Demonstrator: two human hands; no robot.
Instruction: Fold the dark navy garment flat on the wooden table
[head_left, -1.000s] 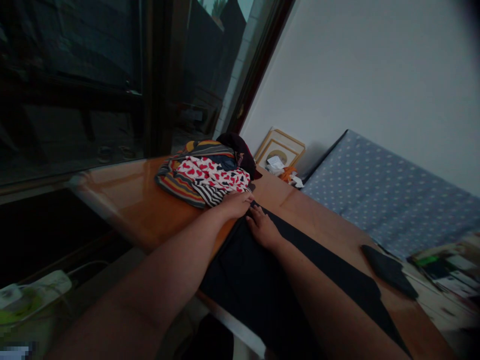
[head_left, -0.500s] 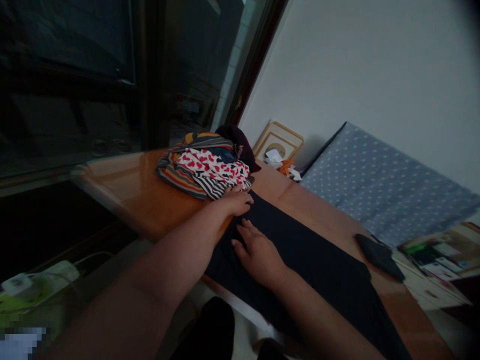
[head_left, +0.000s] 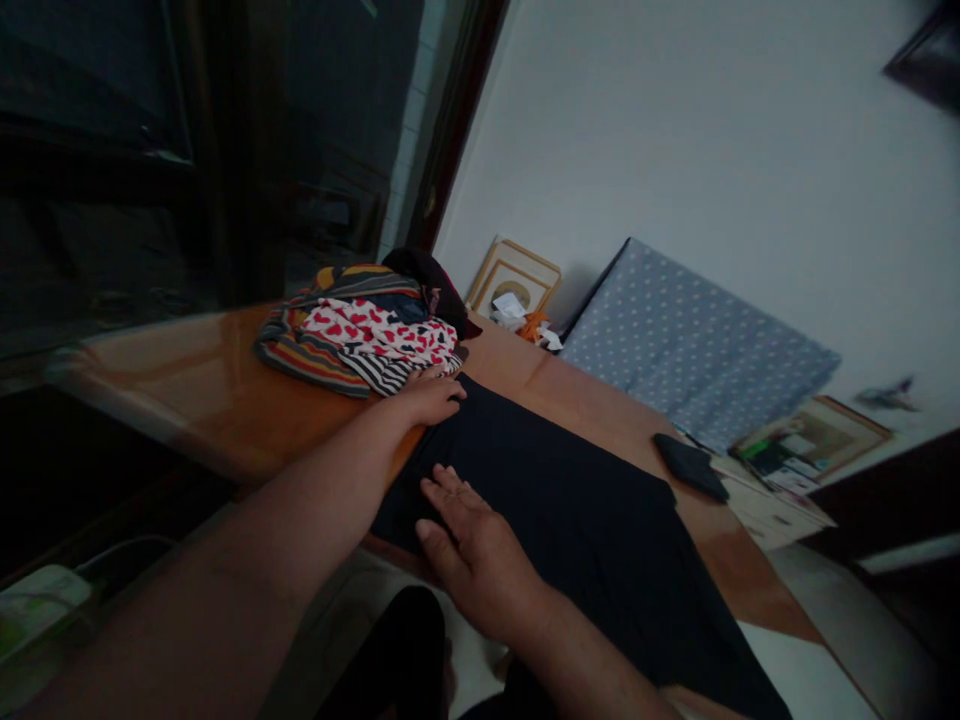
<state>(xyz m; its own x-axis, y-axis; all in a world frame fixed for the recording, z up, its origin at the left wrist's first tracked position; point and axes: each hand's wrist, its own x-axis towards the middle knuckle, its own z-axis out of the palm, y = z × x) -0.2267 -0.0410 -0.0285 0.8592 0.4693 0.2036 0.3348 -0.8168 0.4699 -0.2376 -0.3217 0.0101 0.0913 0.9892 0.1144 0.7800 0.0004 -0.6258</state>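
Observation:
A dark garment [head_left: 555,480] lies spread flat over the wooden table [head_left: 210,380], its near side reaching the table's front edge. I cannot make out what kind of garment it is. My left hand [head_left: 435,397] rests at its far left corner, fingers stretched out, beside a heap of clothes. Over the near left part of the cloth is my right hand [head_left: 472,550], palm down with its fingers extended. The heap holds a striped cloth [head_left: 307,370], a heart-print cloth [head_left: 375,330] and a dark maroon cap-like piece [head_left: 427,280].
A small dark folded item [head_left: 690,466] lies at the table's right side. Against the wall stand a gold picture frame [head_left: 517,270] and a panel under blue dotted cloth [head_left: 690,340]. A white-green power strip [head_left: 45,605] sits low at left.
The view has swung right, so the scene sits further left. My right hand has drawn nearer to me across the dark cloth; my left stays at the corner.

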